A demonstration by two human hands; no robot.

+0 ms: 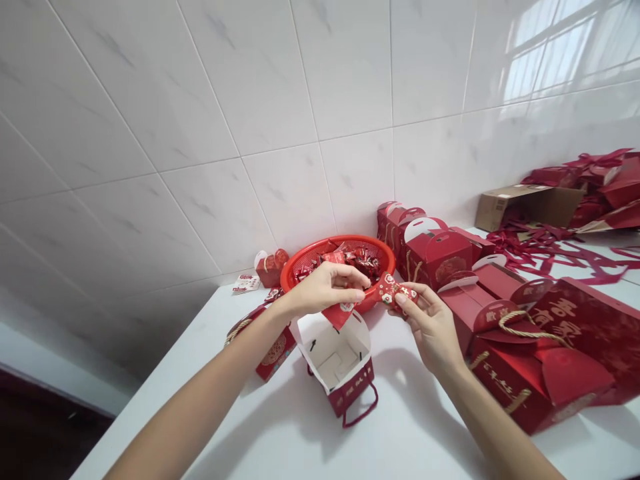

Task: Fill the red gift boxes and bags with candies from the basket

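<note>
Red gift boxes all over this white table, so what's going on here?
A person's right hand holds a small red flowered packet. The left hand is beside it, near a larger red packet; whether it grips that one is unclear. Below the hands, a small handled box stands open, its white inside showing. Behind it, a red basket holds many small wrapped pieces. More red boxes and loose ribbons lie to the right.
</note>
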